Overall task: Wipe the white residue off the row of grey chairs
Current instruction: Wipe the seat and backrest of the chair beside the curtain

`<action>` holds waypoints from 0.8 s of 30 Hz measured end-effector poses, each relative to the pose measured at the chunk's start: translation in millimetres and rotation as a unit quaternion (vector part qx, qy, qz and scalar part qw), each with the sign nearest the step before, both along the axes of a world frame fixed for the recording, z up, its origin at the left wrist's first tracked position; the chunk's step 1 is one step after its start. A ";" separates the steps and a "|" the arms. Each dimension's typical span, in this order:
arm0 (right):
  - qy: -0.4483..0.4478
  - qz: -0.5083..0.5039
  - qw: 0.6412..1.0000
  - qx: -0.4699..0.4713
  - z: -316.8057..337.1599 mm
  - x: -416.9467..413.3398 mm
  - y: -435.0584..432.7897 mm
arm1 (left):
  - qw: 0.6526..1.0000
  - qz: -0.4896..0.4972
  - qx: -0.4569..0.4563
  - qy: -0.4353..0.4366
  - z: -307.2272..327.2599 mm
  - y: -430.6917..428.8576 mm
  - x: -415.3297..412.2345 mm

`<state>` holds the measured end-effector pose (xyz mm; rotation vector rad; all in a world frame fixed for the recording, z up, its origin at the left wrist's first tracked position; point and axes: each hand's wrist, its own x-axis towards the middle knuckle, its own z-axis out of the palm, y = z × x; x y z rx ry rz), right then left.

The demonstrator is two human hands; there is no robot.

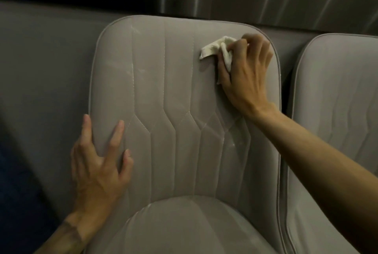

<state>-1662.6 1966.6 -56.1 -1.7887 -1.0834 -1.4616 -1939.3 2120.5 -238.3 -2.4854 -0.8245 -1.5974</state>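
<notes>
A grey padded chair (176, 94) with stitched panels fills the middle of the view. White residue (131, 73) streaks its backrest at the left, and more shows at the lower right near the seat. My right hand (247, 69) grips a crumpled white cloth (214, 49) and presses it against the upper right of the backrest. My left hand (98, 161) rests with spread fingers on the backrest's lower left edge.
A second grey chair (335, 110) stands close on the right, a narrow gap between the two. Behind them runs a grey wall (41, 69) with a brushed metal strip (266, 0) above.
</notes>
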 end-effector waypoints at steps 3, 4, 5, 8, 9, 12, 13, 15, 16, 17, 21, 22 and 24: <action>-0.016 0.025 0.999 0.010 12.7 3.1 -5.4 | 1.000 -0.002 0.001 0.000 -0.6 -0.4 -1.0; -0.036 0.028 0.999 0.006 19.4 4.6 -6.4 | 1.000 -0.002 -0.002 -0.001 -1.2 -0.2 -1.0; -0.057 0.025 0.998 -0.007 25.1 6.2 -7.4 | 1.000 -0.003 -0.006 -0.001 -1.2 -0.1 -0.6; -0.093 0.016 0.994 -0.063 33.0 9.3 -10.7 | 1.000 -0.003 -0.004 -0.001 -1.6 1.5 -0.5; -0.085 0.020 0.993 -0.080 33.2 10.1 -13.5 | 1.000 -0.002 0.001 -0.001 -1.9 2.3 -0.5; -0.081 0.025 0.990 -0.116 30.1 14.5 -23.5 | 1.000 -0.002 0.009 -0.004 -2.4 3.1 -0.6; -0.085 0.023 0.989 -0.120 27.2 14.9 -26.6 | 1.000 0.000 0.010 -0.004 -2.7 3.1 -0.2; -0.078 0.019 0.989 -0.122 12.6 10.4 -31.2 | 1.000 0.003 0.012 -0.003 -3.3 3.6 0.3; -0.073 0.021 0.988 -0.133 -1.4 6.2 -33.7 | 1.000 0.003 0.012 -0.003 -3.8 3.7 0.3; -0.075 0.027 0.984 -0.156 -18.6 1.7 -36.7 | 1.000 0.003 0.011 -0.003 -4.0 3.7 0.4; -0.104 0.010 0.971 -0.213 -35.9 -6.6 -45.1 | 1.000 0.000 0.002 -0.005 -1.4 -0.3 0.2; -0.097 0.009 0.977 -0.188 -22.2 -5.5 -38.1 | 1.000 0.000 0.000 -0.006 -0.6 -1.1 0.1; -0.075 -0.008 0.990 -0.115 9.8 -2.7 -18.8 | 1.000 0.001 0.001 -0.003 0.0 -0.7 0.0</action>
